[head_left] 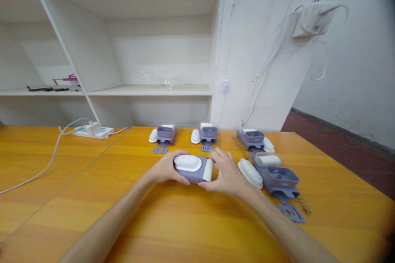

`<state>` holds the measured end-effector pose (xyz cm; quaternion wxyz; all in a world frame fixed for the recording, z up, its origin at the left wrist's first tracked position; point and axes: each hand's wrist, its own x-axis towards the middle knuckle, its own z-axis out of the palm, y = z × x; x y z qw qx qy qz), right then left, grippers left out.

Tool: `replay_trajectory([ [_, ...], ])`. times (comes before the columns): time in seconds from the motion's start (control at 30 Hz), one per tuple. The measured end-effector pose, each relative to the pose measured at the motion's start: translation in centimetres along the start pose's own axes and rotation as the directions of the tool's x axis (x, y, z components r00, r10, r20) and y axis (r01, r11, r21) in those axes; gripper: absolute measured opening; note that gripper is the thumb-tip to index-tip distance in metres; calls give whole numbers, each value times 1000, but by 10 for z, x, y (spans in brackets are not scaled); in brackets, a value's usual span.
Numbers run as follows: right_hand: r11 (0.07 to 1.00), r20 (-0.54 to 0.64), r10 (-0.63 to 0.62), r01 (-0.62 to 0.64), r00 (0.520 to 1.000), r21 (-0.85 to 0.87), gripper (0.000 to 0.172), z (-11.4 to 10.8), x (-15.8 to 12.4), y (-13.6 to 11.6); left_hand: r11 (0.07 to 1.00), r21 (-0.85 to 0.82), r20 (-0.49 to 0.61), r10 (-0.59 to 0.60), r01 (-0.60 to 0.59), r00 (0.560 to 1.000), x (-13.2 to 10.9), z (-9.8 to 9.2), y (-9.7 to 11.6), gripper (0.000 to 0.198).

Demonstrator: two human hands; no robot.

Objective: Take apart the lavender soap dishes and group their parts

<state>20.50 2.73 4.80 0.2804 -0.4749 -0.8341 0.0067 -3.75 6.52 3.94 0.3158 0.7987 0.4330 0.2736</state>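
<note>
Between my two hands is a grey-purple plastic box (pixel 195 176) with a white oval piece (pixel 187 163) on its top and a white roller (pixel 207 169) at its right end. My left hand (pixel 169 168) grips the box's left end, thumb at the near edge. My right hand (pixel 226 172) is closed around the roller end, its thumb on the near side and its fingers on the far side. Close to my right wrist lie a loose white oval piece (pixel 250 173) and a grey-purple holder (pixel 279 176) with a clear cover.
Several similar sets stand along the table's back edge, among them a left holder (pixel 166 132), a middle holder (pixel 209 133) and a right holder (pixel 253 139). Metal springs (pixel 304 205) lie at the right. A power strip (pixel 94 130) with a white cable sits back left, before white shelves (pixel 151 90).
</note>
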Motion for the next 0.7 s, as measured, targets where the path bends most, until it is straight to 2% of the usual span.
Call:
replay_trajectory([
  [0.1,998,19,12,-11,1000,-64,48,1,-1,1,1000,11,-51,8,-8,999,0,-1,-3,82],
  [0.2,993,33,-25,28,999,-114,54,1,1,1,1000,24,-98,18,-16,995,1,-2,-5,77],
  [0.3,976,56,-31,42,998,-213,62,1,7,-2,998,59,-98,18,-12,995,2,-2,-6,78],
  [0.43,944,115,-55,89,992,-317,61,0,18,-4,997,78,-95,34,-27,995,3,0,-7,78],
  [0.57,933,160,-52,105,986,-343,64,0,23,-2,996,76,-70,40,-34,997,2,1,-7,79],
  [0.7,951,131,-56,93,990,-295,64,-1,25,1,996,78,-87,49,-42,995,2,2,-8,83],
])
